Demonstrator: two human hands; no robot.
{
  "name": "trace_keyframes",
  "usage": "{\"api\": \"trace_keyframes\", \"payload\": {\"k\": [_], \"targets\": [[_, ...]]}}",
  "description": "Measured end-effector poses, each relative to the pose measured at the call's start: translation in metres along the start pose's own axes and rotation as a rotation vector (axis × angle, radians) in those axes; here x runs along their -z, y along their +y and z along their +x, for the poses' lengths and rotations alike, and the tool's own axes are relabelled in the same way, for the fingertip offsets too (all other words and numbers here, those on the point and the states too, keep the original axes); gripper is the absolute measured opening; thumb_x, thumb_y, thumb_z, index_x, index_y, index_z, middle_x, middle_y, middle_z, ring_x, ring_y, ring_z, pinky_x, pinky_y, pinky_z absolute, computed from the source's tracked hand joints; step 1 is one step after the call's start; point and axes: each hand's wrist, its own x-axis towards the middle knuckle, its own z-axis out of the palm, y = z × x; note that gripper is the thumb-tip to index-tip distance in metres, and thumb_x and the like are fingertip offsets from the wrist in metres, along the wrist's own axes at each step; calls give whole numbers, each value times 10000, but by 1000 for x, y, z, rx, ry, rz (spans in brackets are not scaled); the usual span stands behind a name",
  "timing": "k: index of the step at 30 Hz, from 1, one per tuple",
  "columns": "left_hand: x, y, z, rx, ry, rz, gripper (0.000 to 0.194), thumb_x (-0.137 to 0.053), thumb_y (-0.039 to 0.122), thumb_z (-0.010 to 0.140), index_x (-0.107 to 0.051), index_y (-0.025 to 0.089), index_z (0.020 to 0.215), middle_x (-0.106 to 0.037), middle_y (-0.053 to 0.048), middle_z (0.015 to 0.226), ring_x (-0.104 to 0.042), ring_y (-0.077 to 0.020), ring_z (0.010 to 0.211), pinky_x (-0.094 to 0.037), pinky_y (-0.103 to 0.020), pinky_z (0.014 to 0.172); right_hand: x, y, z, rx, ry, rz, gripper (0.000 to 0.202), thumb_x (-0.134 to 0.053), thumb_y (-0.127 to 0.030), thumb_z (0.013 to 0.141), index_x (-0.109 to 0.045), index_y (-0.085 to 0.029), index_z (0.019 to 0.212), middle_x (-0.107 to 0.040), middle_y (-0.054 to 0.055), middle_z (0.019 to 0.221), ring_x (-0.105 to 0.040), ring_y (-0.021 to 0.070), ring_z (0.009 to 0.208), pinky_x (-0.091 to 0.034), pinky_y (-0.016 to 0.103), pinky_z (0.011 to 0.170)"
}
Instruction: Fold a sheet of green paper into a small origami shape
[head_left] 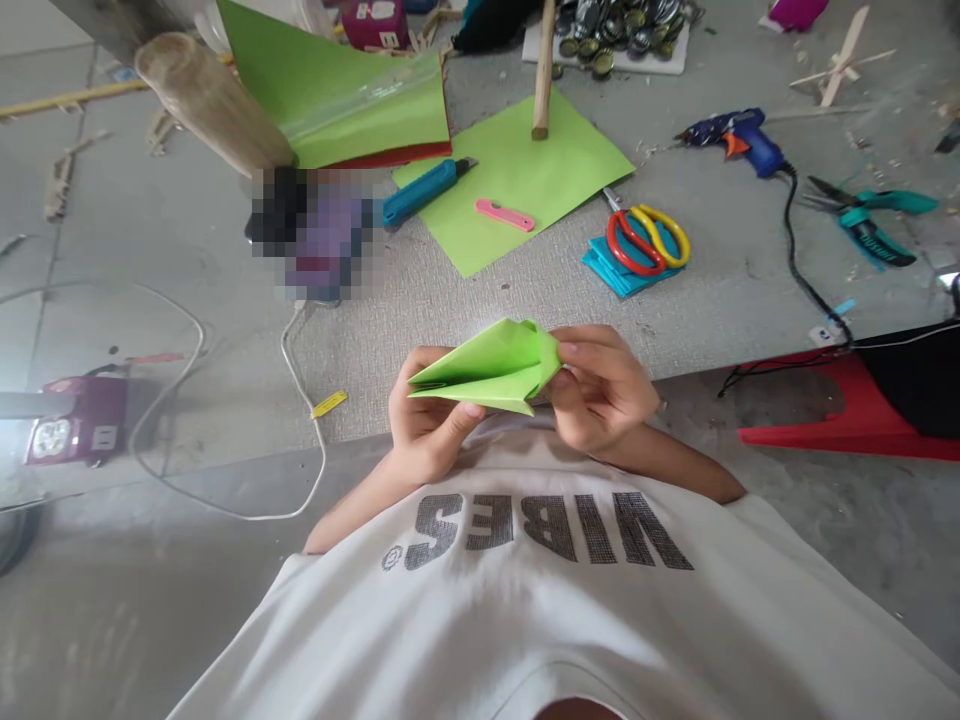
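Note:
A folded piece of light green paper [495, 370] is held between both hands, above the front edge of the table. My left hand [431, 420] grips its left end, with the thumb on the near side. The fingertips and thumb of my right hand [600, 388] pinch the rounded right end. Layered folds open toward the left. Beyond the hands, a flat green sheet [487, 245] lies on the table with a pink cutter [505, 215] on it and a teal utility knife [420, 192] over its left edge.
Red and yellow scissors [649, 240] rest on folded blue paper [622, 280]. A blue glue gun [735, 140] and teal pliers [870, 215] lie on the right. Bottle caps [600, 30] sit at the back. A white cable [289, 350] loops off the table's front left; a red stool [847, 410] stands right.

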Motion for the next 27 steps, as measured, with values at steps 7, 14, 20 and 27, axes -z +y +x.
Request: {"api": "trace_keyframes", "payload": {"k": [7,14,20,27], "targets": [[-6,0,5,-22,43,-69,362,-992,492,1020,-760,228,1103,-838,-29,913,-815,-183,706,-661,-287,686,12,-5,7,-84,-190,40,279,-734,-222,1141,-874,-297,1371,-871,69,1126,-858,216,950,-733,358,768],[-1,-6,2,-14,68,-33,381,-955,573,1025,-786,245,1118,-868,-39,940,-829,-185,734,-694,-303,718,20,-5,11,-193,-276,142,263,-788,-166,1118,-910,-303,1306,-841,78,1233,-847,198,1037,-708,335,789],[-6,-4,6,-75,114,-1,290,-948,514,1047,-848,244,1086,-922,-78,1030,-859,-188,807,-735,-330,804,22,-6,14,-278,-349,149,265,-776,-133,1115,-904,-299,1277,-876,74,1234,-866,200,1053,-718,338,809],[-4,8,9,35,150,189,300,-964,520,1033,-918,239,940,-929,-92,1046,-880,-226,884,-710,-326,768,20,-6,14,-240,-251,95,262,-802,-96,1083,-913,-296,1210,-895,27,1016,-836,153,802,-639,252,642]]}}
